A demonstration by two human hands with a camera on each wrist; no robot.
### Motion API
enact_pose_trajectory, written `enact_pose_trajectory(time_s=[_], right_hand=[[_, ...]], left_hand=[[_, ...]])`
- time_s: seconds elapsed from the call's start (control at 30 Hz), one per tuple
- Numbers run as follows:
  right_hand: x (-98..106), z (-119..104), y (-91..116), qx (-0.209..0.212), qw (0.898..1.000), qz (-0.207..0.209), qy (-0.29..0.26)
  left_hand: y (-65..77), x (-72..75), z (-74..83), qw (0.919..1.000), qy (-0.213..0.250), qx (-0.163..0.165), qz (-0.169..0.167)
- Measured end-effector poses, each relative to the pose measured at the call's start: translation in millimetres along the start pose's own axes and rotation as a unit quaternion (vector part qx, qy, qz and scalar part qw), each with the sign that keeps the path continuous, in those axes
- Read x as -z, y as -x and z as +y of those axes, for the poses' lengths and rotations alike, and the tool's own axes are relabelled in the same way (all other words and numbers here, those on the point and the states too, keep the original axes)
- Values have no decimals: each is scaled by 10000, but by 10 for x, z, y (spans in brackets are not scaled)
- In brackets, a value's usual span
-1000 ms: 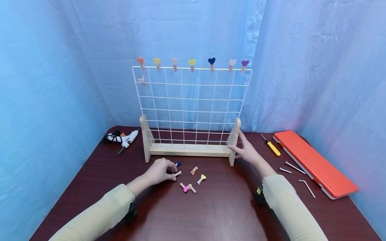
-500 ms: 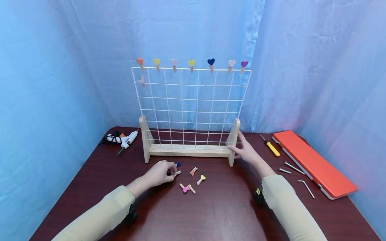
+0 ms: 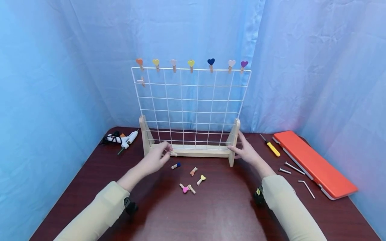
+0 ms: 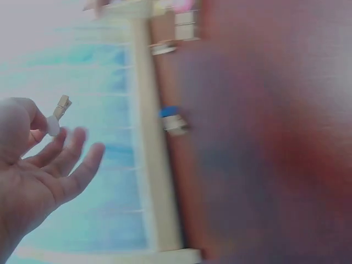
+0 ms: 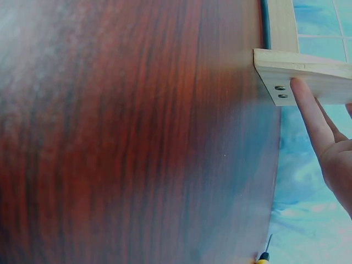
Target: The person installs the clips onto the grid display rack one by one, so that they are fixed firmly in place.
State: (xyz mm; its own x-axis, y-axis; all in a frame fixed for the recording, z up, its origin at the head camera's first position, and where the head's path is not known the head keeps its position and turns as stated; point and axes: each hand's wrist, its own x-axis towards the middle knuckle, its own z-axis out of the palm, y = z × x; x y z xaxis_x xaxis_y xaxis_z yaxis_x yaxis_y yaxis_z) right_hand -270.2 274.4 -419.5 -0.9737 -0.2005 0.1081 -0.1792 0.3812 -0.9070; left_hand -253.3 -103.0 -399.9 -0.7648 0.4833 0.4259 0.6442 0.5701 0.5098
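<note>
My left hand (image 3: 155, 156) pinches a small wooden clothespin (image 4: 63, 105) by its white heart, between thumb and forefinger. The other fingers are spread in the left wrist view. That hand is at the lower left of a white wire grid (image 3: 193, 99) on a wooden stand (image 3: 193, 152). My right hand (image 3: 246, 152) rests against the stand's right upright (image 3: 235, 137), fingers fairly straight; some fingertips are hidden behind the wood. Several heart clothespins lie on the table, among them a blue one (image 3: 176, 165), an orange one (image 3: 193, 171), a yellow one (image 3: 201, 180) and a pink one (image 3: 185, 189).
Several heart clothespins line the grid's top wire, such as a dark blue one (image 3: 211, 63); a pale one (image 3: 141, 81) sits lower left. A glue gun (image 3: 128, 139) lies left. At right lie a yellow screwdriver (image 3: 272, 148), bolts (image 3: 295, 167), a hex key (image 3: 307, 188) and a red case (image 3: 315, 164).
My left hand has lifted the white-heart clothespin off the table and moved up and left toward the stand, uncovering the blue clothespin. My right hand stays at the upright.
</note>
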Motion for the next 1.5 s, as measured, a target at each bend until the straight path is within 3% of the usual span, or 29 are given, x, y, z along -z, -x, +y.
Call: enact_pose_trajectory(time_s=[0.17,0.33,0.47,0.7,0.8,1.1,1.27,1.5], right_hand=[[21,76,-30,17,10000,41,-35],[40,229,-88,4,9999,107,126],[37,222,-75,-24,9999,70,70],[17,45,16,-58,10000,19,13],[12,18,35,-48,10000,5,40],[11,18,36,-48,10000,13,49],[10,-1,35,-31,10000,17,58],[15,152,-63,49,10000,52,44]], left_hand=[[-177,424,154,9995,89,-11,310],[-351,818,304,9964,-274,-234,764],[-482,1083,424,9899,-588,-375,1235],[-696,1419,589,9803,-596,39,1881],[-783,1519,641,9775,-456,129,2054],[-1044,1692,676,9725,-480,-152,2273],[-1123,1714,661,9696,-771,-175,2316],[-1202,1710,640,9553,-1277,-356,2641]])
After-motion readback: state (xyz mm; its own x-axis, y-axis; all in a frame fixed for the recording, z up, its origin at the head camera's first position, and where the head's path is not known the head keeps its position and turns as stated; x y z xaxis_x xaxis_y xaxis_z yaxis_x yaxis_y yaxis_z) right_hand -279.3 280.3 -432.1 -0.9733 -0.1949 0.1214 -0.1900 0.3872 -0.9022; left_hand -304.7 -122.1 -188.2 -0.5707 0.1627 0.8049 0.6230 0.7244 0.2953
